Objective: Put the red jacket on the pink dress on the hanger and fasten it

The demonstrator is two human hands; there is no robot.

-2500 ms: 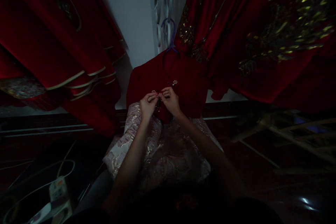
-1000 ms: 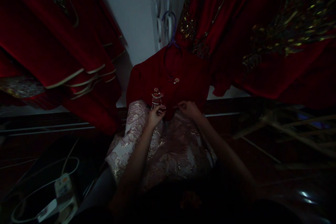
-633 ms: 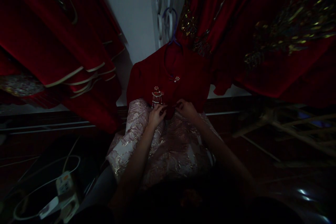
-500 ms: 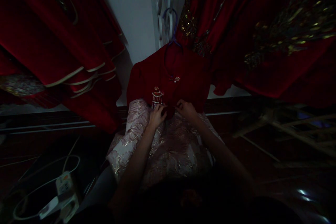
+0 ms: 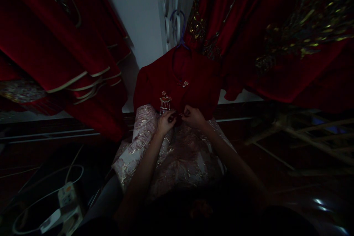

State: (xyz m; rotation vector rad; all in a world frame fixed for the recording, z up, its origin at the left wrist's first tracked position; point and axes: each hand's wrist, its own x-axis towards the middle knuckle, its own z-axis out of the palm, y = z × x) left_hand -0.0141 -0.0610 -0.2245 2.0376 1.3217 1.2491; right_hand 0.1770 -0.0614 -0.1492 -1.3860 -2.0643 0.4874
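Observation:
A dark red top point(image 5: 193, 81) hangs on a purple hanger point(image 5: 179, 29) over a pale pink and gold skirt point(image 5: 171, 155). A beaded tassel ornament point(image 5: 165, 103) and a small pearl button point(image 5: 184, 84) sit on its front. My left hand point(image 5: 165, 122) and my right hand point(image 5: 193, 116) are close together at the top's lower front edge, just below the ornament. Both have their fingers pinched on the red fabric there.
Red garments with cream trim point(image 5: 69, 62) hang at the left, and red gold-embroidered ones point(image 5: 276, 37) at the right. A white wall point(image 5: 138, 14) is behind. A white power strip point(image 5: 65, 206) with cables lies at the lower left, a light wooden frame point(image 5: 304, 136) at the right.
My hands dropped from beside the ornament to the top's lower edge, uncovering the tassel ornament. In the last half second the right hand moved slightly towards the left one.

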